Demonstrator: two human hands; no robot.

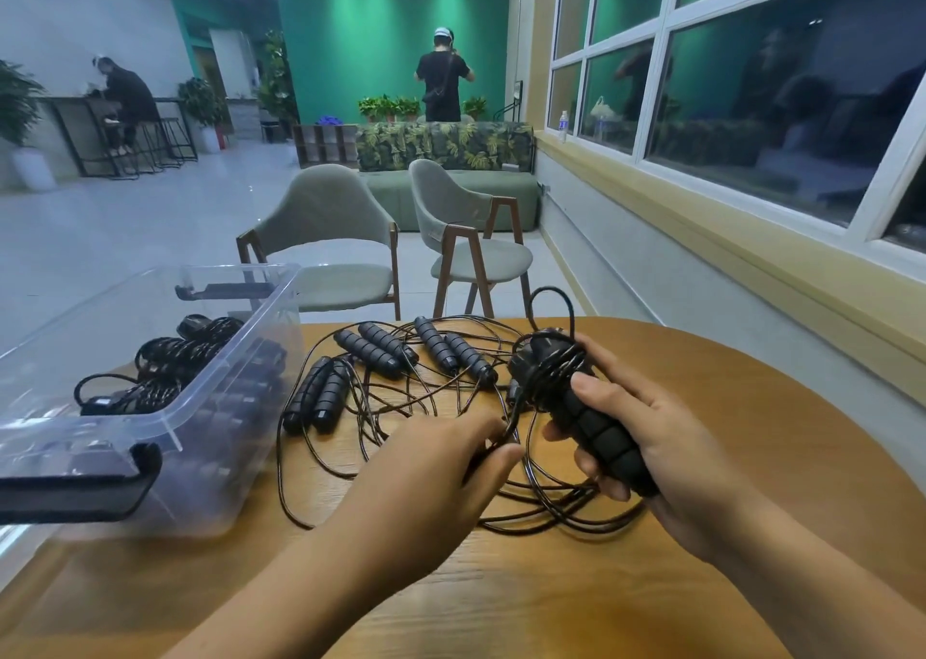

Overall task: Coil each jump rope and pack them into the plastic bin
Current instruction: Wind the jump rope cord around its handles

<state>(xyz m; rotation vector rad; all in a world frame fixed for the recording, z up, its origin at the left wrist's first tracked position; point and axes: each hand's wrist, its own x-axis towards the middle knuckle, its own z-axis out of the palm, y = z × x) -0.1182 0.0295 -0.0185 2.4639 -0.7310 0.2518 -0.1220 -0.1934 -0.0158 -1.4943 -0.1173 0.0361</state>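
Black ribbed foam handles (599, 433) of one jump rope are held together above the round wooden tabletop (501, 603), gripped in the right hand (671, 443), with several turns of their thin black cord (551, 365) wound round the upper end. The left hand (436, 473) pinches the slack run of that cord just beside them. Three further pairs of handles (381, 352) lie loose nearby, their cords overlapping in one tangle. Coiled ropes (165, 357) already sit in the clear plastic bin (225, 357) at left. Risk noted: the slack lies among neighbouring loops, so further winding could snag and drag another rope, and the wound turns could loosen if tension drops.
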